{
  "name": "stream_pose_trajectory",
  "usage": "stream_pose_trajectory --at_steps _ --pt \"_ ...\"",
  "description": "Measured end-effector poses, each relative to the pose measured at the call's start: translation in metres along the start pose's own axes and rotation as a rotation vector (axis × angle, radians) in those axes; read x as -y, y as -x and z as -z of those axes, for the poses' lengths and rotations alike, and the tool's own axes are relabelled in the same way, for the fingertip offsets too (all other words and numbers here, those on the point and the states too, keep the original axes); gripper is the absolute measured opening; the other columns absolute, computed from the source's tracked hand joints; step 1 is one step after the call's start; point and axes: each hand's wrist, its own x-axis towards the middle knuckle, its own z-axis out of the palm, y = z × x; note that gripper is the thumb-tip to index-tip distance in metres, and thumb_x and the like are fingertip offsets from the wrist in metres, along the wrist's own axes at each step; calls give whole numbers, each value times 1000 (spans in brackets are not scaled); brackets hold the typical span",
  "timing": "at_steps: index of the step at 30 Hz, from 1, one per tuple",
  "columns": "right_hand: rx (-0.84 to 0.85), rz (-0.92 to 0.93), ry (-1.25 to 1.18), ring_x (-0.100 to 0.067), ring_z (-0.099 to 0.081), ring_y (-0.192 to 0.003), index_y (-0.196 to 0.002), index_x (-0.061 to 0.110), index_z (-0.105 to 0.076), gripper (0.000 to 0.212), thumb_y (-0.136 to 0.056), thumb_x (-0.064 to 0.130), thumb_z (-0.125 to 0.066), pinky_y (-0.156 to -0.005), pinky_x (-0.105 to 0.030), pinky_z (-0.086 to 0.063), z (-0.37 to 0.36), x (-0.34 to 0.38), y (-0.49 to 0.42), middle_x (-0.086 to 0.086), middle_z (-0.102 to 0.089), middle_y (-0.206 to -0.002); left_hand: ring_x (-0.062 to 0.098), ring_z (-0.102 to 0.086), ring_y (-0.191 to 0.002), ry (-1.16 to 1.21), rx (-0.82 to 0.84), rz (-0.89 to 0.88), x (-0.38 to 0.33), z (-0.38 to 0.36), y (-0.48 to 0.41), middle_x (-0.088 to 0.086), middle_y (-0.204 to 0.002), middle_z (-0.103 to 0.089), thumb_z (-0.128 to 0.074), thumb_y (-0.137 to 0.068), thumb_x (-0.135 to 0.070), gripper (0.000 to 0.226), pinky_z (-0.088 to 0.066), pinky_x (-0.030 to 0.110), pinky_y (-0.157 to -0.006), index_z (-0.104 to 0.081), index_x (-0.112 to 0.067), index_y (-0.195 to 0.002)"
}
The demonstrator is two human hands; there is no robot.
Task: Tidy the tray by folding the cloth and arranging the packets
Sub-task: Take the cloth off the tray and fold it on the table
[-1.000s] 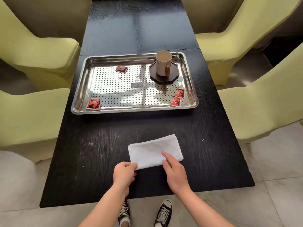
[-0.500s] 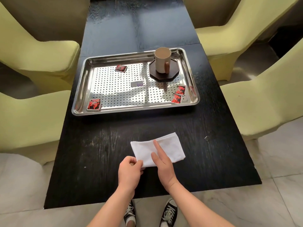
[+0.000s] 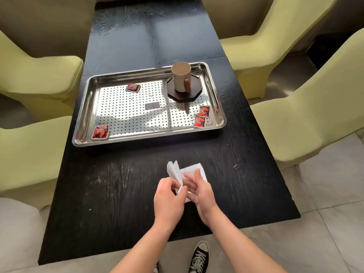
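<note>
Head | left hand (image 3: 169, 196) pinches cloth (image 3: 192, 170) | red packet (image 3: 100, 132) print illegible

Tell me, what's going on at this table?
A person is folding a white cloth on the black table, in front of the steel tray. The left hand pinches a lifted flap of it, while the right hand presses straight fingers on the part lying flat. Four red packets lie scattered in the tray, not yet arranged, and a mug stands on a dark coaster in its far right corner.
</note>
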Motion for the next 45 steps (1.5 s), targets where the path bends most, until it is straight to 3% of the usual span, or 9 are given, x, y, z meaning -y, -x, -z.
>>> stream_pose_trajectory --at_steps 5,8,13,19,26,30,32,36,45 --pt "-91 57 305 -23 -68 -78 -82 11 -69 42 -72 52 -72 -68 -39 -54 11 31 -17 -2 -72 -81 4 -54 -98 -147 164 -186 -3 -22 8 -17 -102 -60 -71 -84 -32 17 -49 28 -79 -61 -28 -97" --pt "-172 81 579 -23 -70 -88 -93 19 -69 17 -77 26 -68 -78 -44 -59 18 34 -26 0 -74 -91 3 -49 -118 -222 280 -247 -1 -30 17 -24 -127 -56 -66 -87 -31 32 -47 29 -95 -63 -33 -118" --pt "-300 153 919 -23 -65 -89 -94 18 -67 11 -84 22 -64 -77 -36 -50 31 31 -32 1 -72 -90 8 -31 -142 -496 424 -385 5 -33 26 -18 -153 -36 -53 -86 -23 61 -37 32 -106 -44 -33 -145" --pt "-372 179 1011 -26 -65 -96 -110 23 -61 23 -87 22 -64 -83 -39 -51 39 21 -27 0 -70 -101 17 -7 -153 -706 438 -490 19 -37 33 -10 -162 -21 -45 -87 -21 73 -1 41 -124 -22 -26 -156" --pt "-375 362 1394 -23 -44 -128 -148 26 -39 66 -89 21 -67 -89 -38 -51 43 11 -27 4 -42 -149 26 4 -154 -805 486 -600 38 -40 31 4 -168 -3 -45 -92 -33 82 11 40 -120 -4 -13 -160" --pt "76 741 1542 -25 -20 -153 -150 20 -42 51 -100 21 -48 -119 -48 -27 49 10 -40 6 -28 -164 29 21 -151 -888 552 -591 46 -44 32 8 -167 10 -36 -94 -54 86 13 45 -122 2 -12 -159" --pt "277 667 1690 -22 -2 -156 -157 21 -27 58 -105 46 -28 -124 -51 -10 55 7 -48 9 -12 -168 31 21 -150 -900 550 -586 50 -46 32 10 -168 -3 -32 -92 -60 86 12 46 -121 -7 -11 -159" --pt "296 549 1822 -13 20 -152 -160 25 -1 82 -94 73 -1 -124 -49 8 66 3 -58 13 12 -167 32 31 -147 -895 597 -537 54 -45 28 0 -167 -7 -28 -88 -69 91 11 48 -123 -8 -17 -159" --pt "102 678 1752 -21 -12 -155 -157 22 -28 56 -106 45 -30 -121 -49 -11 109 -23 -17 8 -12 -167 21 6 -154 -766 334 -490 39 -25 -6 -2 -168 -7 -27 -98 -48 60 6 41 -123 -20 -31 -156"
